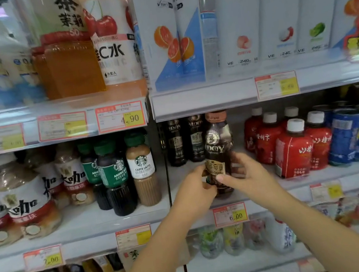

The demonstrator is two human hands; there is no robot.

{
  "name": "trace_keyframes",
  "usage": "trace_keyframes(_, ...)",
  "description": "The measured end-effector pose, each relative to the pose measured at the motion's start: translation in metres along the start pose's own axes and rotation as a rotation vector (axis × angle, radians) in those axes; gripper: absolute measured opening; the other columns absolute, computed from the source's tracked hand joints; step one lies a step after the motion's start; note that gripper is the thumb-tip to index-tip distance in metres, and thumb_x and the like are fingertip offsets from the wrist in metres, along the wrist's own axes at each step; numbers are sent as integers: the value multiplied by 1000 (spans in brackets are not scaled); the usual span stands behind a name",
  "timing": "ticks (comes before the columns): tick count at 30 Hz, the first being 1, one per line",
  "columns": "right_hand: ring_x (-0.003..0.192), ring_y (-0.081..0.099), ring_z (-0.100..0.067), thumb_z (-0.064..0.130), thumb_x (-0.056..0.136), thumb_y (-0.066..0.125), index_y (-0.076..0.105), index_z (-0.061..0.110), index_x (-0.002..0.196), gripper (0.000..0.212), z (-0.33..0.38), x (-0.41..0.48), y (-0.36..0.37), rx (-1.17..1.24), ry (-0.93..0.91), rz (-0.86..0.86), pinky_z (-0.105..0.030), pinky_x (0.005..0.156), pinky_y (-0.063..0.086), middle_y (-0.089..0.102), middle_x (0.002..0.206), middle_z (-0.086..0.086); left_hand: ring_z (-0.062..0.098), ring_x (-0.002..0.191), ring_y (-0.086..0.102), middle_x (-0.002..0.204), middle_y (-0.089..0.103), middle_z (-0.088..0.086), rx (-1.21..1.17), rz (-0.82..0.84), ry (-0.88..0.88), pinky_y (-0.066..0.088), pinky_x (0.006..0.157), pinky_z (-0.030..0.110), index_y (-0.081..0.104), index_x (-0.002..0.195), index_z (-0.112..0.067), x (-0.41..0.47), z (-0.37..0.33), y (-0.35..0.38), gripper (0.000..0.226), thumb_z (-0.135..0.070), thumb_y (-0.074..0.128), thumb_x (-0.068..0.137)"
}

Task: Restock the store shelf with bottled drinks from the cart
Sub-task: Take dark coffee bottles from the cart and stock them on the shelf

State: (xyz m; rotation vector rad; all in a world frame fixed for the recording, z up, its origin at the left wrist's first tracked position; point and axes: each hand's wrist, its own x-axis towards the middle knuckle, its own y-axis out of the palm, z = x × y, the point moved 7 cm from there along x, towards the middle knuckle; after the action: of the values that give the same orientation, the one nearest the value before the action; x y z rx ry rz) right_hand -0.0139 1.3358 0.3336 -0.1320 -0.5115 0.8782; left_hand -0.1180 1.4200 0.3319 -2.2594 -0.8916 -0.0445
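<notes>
Dark drink was held in the bottle (218, 146), gripped upright by left hand (193, 191) and right hand (249, 178). Matching bottles (176, 143) were shelved just behind.

A coffee bottle (219, 151) is held upright at the front of the middle shelf (343, 171), between the left hand (194, 188) and the right hand (251, 176). Two like bottles (176, 145) are set behind it, Starbucks bottles (141, 163) are ranged to its left, and cans (354, 135) are placed far right.
</notes>
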Motion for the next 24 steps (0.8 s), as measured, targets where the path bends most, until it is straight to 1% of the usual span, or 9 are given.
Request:
trace_keyframes(3,100,59,-10,27,65,83,52,31,113,57,1,4,-6,-192,-38,-67,-28,88,49,56,109,5,-8,59,53,105,57,-11,46,4,20,37,52,3,46,133,-28,-5,4,-5,49,-10,53,88)
trace_keyframes(5,99,62,-12,22,66,83,53,26,116,58,-4,11,-9,-192,-37,-44,-33,89,50,61,108,3,-4,75,55,109,55,-12,103,9,39,40,64,1,50,131,-26,-10,9,-11,44,-10,51,90)
trace_keyframes(7,99,64,-16,13,72,78,51,17,124,60,-13,22,-15,-132,9,7,-35,90,51,64,111,-3,3,93,56,116,54,-12,246,9,60,47,84,17,53,127,-29,-16,17,-20,41,-12,49,90)
trace_keyframes(9,101,63,-20,7,76,73,47,12,130,60,-23,34,-24,-119,52,1,-31,87,50,62,115,-8,9,108,54,126,50,-11,403,28,62,46,92,31,50,129,-31,-21,28,-25,41,-18,49,91)
trace_keyframes(11,105,61,-22,2,80,69,45,9,131,57,-30,45,-33,-93,66,-16,-25,85,48,60,117,-10,11,116,51,132,50,-10,485,34,63,44,95,31,49,131,-30,-26,38,-27,40,-27,49,92)
trace_keyframes(13,110,58,-22,4,79,70,43,9,131,58,-35,55,-35,-85,64,-15,-21,86,45,60,115,-5,10,118,49,132,51,-11,525,19,84,43,96,30,50,130,-31,-31,42,-29,38,-33,49,92)
trace_keyframes(16,108,55,-17,23,68,82,42,13,128,73,-43,66,-27,-186,98,-74,-29,93,43,58,116,1,7,118,47,130,52,-14,536,-1,111,43,94,29,51,128,-33,-32,43,-30,36,-36,49,92)
trace_keyframes(19,110,56,-27,22,71,79,47,5,122,62,-45,75,-24,-355,102,-198,-34,91,43,59,119,-13,6,117,48,128,54,-14,517,-6,125,42,95,27,52,127,-32,-31,41,-31,35,-36,50,92)
trace_keyframes(24,111,55,-25,10,78,73,44,2,125,56,-47,90,-15,-277,132,-61,-34,95,42,59,121,-14,5,116,47,127,53,-17,525,-4,135,42,94,26,52,126,-33,-34,43,-30,35,-37,49,92)
